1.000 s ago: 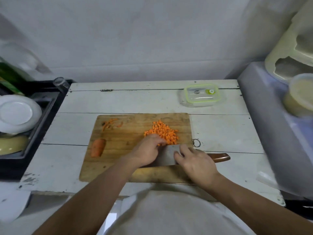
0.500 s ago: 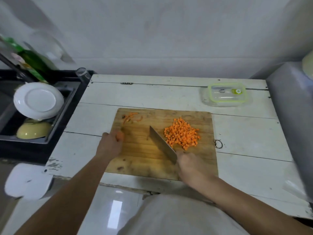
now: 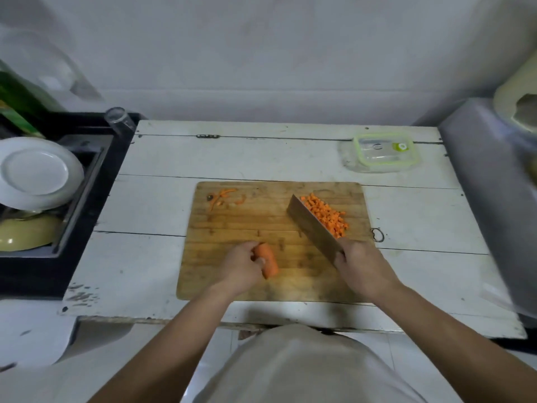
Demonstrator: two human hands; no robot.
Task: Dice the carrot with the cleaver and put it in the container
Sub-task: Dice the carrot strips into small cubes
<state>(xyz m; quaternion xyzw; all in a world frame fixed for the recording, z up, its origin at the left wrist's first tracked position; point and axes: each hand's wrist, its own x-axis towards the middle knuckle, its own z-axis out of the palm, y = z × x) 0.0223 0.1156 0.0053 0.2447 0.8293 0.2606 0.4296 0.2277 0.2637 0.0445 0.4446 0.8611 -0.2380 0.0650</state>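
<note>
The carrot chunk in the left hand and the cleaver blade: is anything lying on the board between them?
No. The head view shows only bare cutting board between the carrot chunk and the cleaver.

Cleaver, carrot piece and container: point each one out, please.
cleaver (image 3: 312, 225), head view, flat of the blade.
carrot piece (image 3: 268, 261), head view, middle of its orange side.
container (image 3: 385, 151), head view, clear lid inside the green rim.
</note>
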